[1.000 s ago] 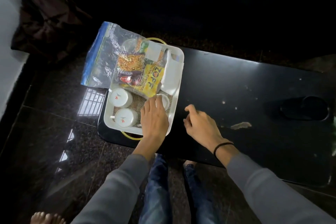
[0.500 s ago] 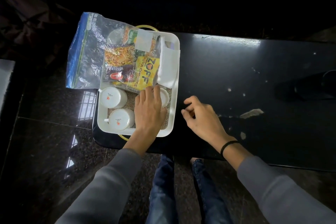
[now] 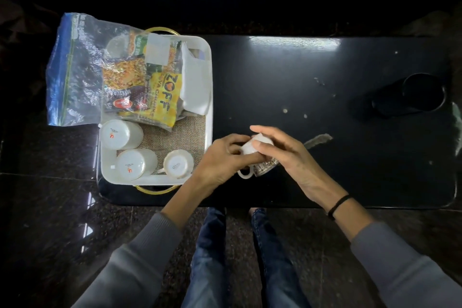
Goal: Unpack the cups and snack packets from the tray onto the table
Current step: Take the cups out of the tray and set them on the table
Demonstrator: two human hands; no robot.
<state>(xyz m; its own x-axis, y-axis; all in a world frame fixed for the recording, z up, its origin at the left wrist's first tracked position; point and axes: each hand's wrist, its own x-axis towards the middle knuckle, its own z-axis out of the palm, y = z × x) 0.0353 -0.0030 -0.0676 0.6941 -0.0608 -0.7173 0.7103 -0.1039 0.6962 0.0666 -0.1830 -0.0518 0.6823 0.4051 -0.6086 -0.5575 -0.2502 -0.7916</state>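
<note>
A white tray (image 3: 209,97) sits at the left end of the black table (image 3: 325,82). Three cups stand upside down in it: two tall white ones (image 3: 120,134) (image 3: 132,164) and a small handled one (image 3: 178,164). Snack packets (image 3: 150,92) and a white napkin (image 3: 196,87) fill the tray's far half. Just right of the tray, above the table, both hands hold a small white patterned cup (image 3: 257,155) lying on its side. My left hand (image 3: 220,160) grips its left side, my right hand (image 3: 282,152) its right.
A clear zip bag with a blue edge (image 3: 72,75) hangs off the tray's left side. A dark round object (image 3: 410,97) lies at the table's right end. Pale scuffs (image 3: 320,139) mark the tabletop. My knees are under the near edge.
My left hand lifted a small cup out of the tray and carried it right over the table. My right hand closed on it too. Another small cup is now uncovered.
</note>
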